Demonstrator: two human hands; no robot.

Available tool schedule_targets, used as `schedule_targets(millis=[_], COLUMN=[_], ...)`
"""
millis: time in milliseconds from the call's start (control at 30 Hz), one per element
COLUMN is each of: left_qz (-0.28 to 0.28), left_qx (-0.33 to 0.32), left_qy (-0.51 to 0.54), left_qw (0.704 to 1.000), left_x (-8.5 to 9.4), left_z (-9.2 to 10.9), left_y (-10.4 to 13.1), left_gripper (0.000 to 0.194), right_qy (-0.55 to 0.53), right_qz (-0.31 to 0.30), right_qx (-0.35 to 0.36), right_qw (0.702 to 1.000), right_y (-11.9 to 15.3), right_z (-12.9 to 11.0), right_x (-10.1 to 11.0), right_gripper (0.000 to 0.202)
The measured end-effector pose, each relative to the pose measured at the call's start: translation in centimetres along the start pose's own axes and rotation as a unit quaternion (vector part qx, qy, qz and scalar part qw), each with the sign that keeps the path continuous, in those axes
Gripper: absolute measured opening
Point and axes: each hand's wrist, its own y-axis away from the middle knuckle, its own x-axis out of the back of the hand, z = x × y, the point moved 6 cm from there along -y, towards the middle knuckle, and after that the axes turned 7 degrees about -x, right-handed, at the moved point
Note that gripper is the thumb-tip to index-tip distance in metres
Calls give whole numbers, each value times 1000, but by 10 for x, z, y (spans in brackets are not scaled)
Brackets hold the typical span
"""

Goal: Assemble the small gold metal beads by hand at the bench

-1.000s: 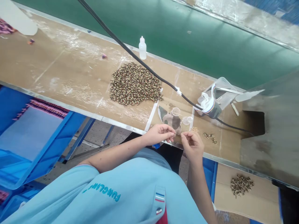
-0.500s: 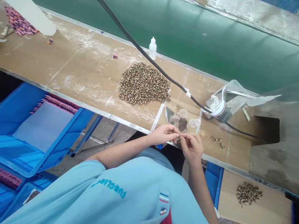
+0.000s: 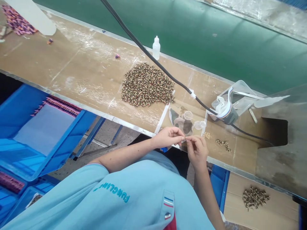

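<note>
Left hand [image 3: 168, 137] and right hand [image 3: 198, 152] are meeting tip to tip, pinching a tiny piece [image 3: 185, 139], mostly hidden, over the near edge of the table [image 3: 91, 83]. A camouflage-patterned sheet [image 3: 177, 123] is lying just beyond; a pile of small parts [image 3: 147, 84] is resting farther left. Fine fingertip adjusting is apparently occupying both hands, presumably calling for steady pinching next.

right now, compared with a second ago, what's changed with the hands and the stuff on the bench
The left hand and right hand have come together: their fingers, slightly apart before, now meet or nearly so. Anything pinched there is too small to make out. The view swung slightly left. The big pile of small pieces and white bottle stayed put.
</note>
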Motion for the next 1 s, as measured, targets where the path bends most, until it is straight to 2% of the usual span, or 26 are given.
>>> schedule_targets(millis=[133,367,600,767,1000], left_qz=[9,21,36,54,65], left_qx=[2,-35,-115,-184,-266], left_qy=[-5,-1,-54,-141,-272], left_qw=[1000,999,991,971,923], left_x=[1,-1,-1,-1,-2], left_z=[-2,1,3,8,16], left_y=[0,3,6,8,13], left_gripper=[13,22,21,13,11], right_qy=[-6,20,51,64,77], right_qz=[0,5,-10,-11,-26], right_qx=[-2,-10,6,9,5], right_qw=[1000,1000,999,998,997], right_y=[0,2,3,3,5], right_z=[-2,-2,-5,-7,-4], right_x=[0,1,-2,-2,-3], right_gripper=[9,6,6,6,7])
